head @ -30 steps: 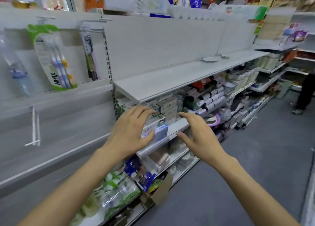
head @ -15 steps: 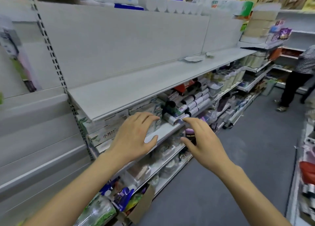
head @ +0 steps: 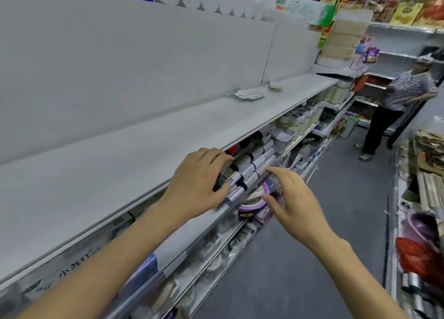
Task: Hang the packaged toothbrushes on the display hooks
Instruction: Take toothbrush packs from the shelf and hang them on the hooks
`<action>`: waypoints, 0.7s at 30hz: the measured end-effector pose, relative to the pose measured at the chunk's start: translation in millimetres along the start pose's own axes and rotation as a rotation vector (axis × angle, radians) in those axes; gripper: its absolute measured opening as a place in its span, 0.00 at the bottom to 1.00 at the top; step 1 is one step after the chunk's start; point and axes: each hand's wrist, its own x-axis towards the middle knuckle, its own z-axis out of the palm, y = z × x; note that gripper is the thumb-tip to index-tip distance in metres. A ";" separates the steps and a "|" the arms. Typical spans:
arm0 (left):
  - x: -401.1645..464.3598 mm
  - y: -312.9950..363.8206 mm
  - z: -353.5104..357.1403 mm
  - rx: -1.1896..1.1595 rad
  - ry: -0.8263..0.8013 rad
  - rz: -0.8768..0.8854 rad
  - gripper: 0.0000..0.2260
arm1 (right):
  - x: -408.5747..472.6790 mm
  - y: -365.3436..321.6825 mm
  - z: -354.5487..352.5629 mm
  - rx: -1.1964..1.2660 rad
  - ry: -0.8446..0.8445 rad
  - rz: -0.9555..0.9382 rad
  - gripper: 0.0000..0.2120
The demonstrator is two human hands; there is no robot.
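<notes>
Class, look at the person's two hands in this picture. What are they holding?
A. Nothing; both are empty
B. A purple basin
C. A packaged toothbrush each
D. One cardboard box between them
A: the left hand and right hand hover with relaxed fingers by the stacked rolls, gripping nothing.

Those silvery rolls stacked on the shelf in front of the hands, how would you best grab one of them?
Probably by its round end. The stacked rolls lie on their sides, packed tight, ends facing the aisle, so only the ends are free. Come straight in from the aisle side, pinch an end rim on the top row and slide it out lengthwise. The left hand and right hand are both near there, holding nothing.
</notes>
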 end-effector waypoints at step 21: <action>242.1 22.7 125.6 0.131 0.033 -0.305 0.19 | 218.8 268.3 33.7 0.192 -0.034 -0.287 0.25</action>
